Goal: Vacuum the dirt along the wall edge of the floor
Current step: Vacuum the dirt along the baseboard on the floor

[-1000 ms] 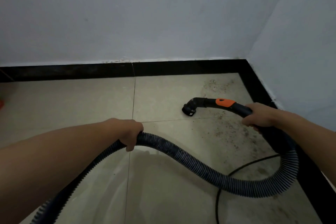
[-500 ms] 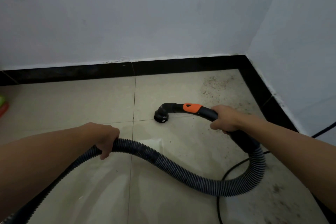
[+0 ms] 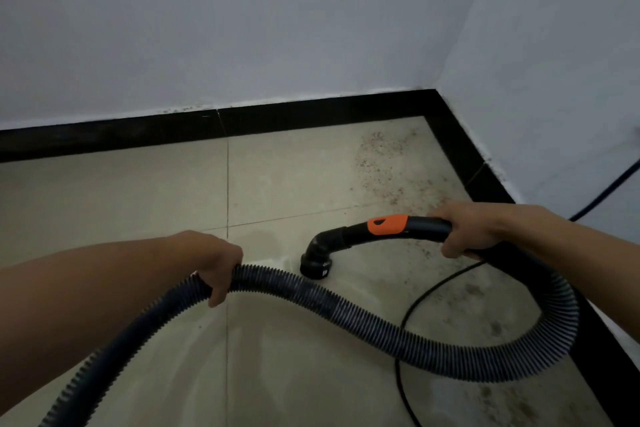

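My right hand (image 3: 464, 230) grips the black vacuum handle (image 3: 422, 227) just behind its orange band. The round black nozzle (image 3: 316, 265) points down onto the beige tile floor (image 3: 121, 204), close to my left hand. My left hand (image 3: 216, 263) grips the ribbed dark hose (image 3: 363, 319), which loops along the floor and curves back up to the handle. Brown specks of dirt (image 3: 384, 163) lie scattered near the corner, along the black skirting (image 3: 460, 156) of the right wall, beyond the nozzle.
Two pale walls meet in a corner at the upper right, with black skirting along the back wall (image 3: 121, 135) as well. A thin black power cord (image 3: 408, 315) curls over the floor under the hose. More dirt stains (image 3: 495, 326) mark the tiles at the lower right.
The nozzle went left and towards me off the dirty patch, then back right a little. Both hands kept their grip on handle and hose.
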Motion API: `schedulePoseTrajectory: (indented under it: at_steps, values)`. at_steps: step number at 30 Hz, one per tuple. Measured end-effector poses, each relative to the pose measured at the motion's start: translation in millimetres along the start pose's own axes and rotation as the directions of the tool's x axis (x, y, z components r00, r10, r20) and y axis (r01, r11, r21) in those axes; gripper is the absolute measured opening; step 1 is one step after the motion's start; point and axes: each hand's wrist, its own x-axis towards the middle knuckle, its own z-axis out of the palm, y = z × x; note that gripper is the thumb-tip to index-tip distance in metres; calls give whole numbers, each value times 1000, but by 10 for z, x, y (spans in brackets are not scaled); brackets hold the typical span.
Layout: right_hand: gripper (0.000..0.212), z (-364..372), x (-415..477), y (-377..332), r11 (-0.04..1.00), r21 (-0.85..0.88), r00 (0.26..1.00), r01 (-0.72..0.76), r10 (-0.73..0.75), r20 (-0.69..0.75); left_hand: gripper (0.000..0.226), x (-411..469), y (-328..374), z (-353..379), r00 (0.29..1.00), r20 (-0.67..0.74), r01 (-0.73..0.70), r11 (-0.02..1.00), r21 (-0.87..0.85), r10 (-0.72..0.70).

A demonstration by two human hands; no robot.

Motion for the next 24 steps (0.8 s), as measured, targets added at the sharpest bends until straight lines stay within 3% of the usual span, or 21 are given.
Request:
schedulePoseTrajectory:
  at_steps: [3, 8, 16, 24]
  values:
    - [22, 93, 32, 41, 1000, 6, 998, 1, -1, -65, 64, 20, 108, -98, 1000, 2, -7, 1000, 8, 7]
    - [32, -9, 206, 100, 990, -23, 910, -136, 116, -397, 64, -2, 31, -192, 999, -45, 8, 999, -44, -10]
    - [35, -301, 773, -273, 984, -79, 817, -160, 87, -570, 62, 24, -190, -192, 995, -90, 31, 990, -138, -44]
    - [34, -778, 1235, -272, 961, -33, 721, -274, 183, -669, 59, 261, -200, -208, 992, -121, -3, 965, -261, -30]
